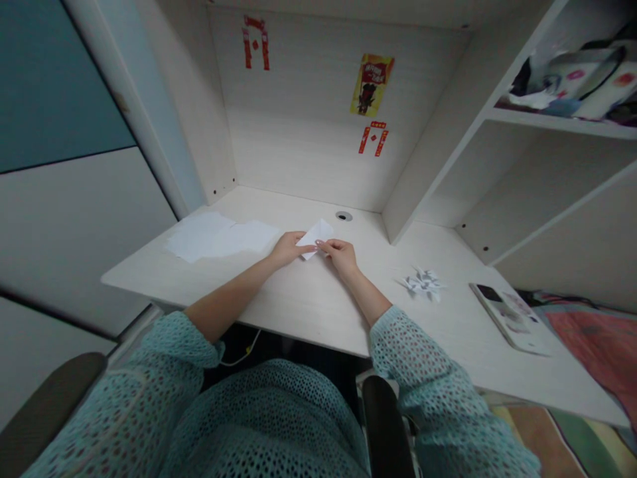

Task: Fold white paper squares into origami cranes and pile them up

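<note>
Two hands meet over a pale desk (308,305), the largest thing in view, which runs from the near left edge to the far right under white shelves (547,126). On the top shelf, far right, sits a heap of bags (582,79), too jumbled to tell apart. Loose white sheets (219,238) lie flat on the far left of the desk, just left of the hands. A phone (507,315) lies flat near the right edge, and left of it, well apart from the hands, rests a folded paper star (423,282). A yellow sticker (372,83) and red paper cutouts (255,41) are stuck to the back wall, and a small cable hole (343,216) sits in the desk just beyond the hands.

Smallest, at the middle of the desk, is the folded paper (314,238), tilted with its far corner raised. The left hand (288,248) pinches its near left edge, fingers closed on it; the right hand (341,254) nips its near right edge, fingertips together on the paper. Both wrists rest on the desk.
</note>
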The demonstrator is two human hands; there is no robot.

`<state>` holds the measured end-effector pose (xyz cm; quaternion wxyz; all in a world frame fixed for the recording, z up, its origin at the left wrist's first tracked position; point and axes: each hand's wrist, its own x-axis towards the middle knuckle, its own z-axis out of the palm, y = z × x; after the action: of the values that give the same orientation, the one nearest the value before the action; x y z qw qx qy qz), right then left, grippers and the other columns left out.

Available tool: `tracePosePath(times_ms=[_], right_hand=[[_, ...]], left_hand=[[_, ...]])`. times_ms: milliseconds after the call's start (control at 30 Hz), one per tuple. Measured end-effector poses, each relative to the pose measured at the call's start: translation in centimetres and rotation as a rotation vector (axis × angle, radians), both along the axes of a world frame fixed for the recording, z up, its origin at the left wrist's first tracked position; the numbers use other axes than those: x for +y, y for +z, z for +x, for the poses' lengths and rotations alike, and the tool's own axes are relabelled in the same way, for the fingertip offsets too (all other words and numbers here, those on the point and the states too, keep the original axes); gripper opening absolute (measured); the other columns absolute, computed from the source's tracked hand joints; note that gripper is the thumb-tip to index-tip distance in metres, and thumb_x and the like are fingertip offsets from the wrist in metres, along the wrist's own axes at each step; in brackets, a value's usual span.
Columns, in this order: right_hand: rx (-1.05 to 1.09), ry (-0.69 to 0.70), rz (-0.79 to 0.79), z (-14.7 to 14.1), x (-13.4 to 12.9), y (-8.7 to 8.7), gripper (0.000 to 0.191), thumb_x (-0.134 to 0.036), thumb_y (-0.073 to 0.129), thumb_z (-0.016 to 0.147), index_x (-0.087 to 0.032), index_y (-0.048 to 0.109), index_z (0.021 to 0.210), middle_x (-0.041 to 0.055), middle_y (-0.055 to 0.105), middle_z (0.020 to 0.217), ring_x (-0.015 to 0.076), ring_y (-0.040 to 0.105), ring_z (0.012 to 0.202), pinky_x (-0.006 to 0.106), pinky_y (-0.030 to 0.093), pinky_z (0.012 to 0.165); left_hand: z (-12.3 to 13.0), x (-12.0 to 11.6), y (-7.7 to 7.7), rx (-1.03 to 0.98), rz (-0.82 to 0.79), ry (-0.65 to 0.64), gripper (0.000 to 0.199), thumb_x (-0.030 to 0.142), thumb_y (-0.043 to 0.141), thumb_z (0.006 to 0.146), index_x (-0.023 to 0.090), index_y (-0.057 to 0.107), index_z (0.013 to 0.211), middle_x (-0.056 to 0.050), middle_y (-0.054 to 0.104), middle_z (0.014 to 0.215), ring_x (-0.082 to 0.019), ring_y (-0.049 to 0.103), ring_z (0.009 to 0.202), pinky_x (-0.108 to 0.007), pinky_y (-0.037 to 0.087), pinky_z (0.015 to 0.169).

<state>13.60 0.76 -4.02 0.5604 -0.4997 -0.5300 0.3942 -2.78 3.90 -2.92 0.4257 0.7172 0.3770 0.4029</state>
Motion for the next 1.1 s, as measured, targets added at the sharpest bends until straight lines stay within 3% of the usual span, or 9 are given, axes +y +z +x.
tracePosePath(times_ms=[533,900,1100], right_hand=[[-0.069,-0.005,0.001,1.5,0.8,0.2,0.041,-0.055,0.071,0.055,-0.017,0.058,0.053,-0.0033,0.048,0.049,0.0082,0.037,0.047,0.024,0.031,0.047],[0.038,-0.06,-0.057,2.1,1.0,0.6,0.043,-0.06,0.063,0.061,-0.017,0.057,0.055,0.0007,0.054,0.054,0.011,0.045,0.053,0.023,0.033,0.048],[0.073,-0.07,0.013,1.7,1.1,0.4,0.045,-0.061,0.06,0.065,-0.019,0.051,0.053,-0.0005,0.051,0.052,0.0106,0.044,0.05,0.024,0.033,0.048]], left_hand=[[-0.4,0.0,0.3,0.164,0.054,0.004,0.04,0.046,0.067,0.066,0.012,0.071,0.088,-0.006,0.07,0.08,-0.017,0.06,0.07,-0.023,0.041,0.059],[-0.4,0.1,0.0,0.194,0.105,0.028,0.039,0.044,0.068,0.065,0.013,0.072,0.088,-0.006,0.071,0.085,-0.02,0.063,0.074,-0.025,0.044,0.063],[-0.3,0.2,0.1,0.198,0.093,0.013,0.039,0.043,0.066,0.068,0.012,0.07,0.09,-0.007,0.071,0.084,-0.019,0.063,0.071,-0.026,0.044,0.063]])
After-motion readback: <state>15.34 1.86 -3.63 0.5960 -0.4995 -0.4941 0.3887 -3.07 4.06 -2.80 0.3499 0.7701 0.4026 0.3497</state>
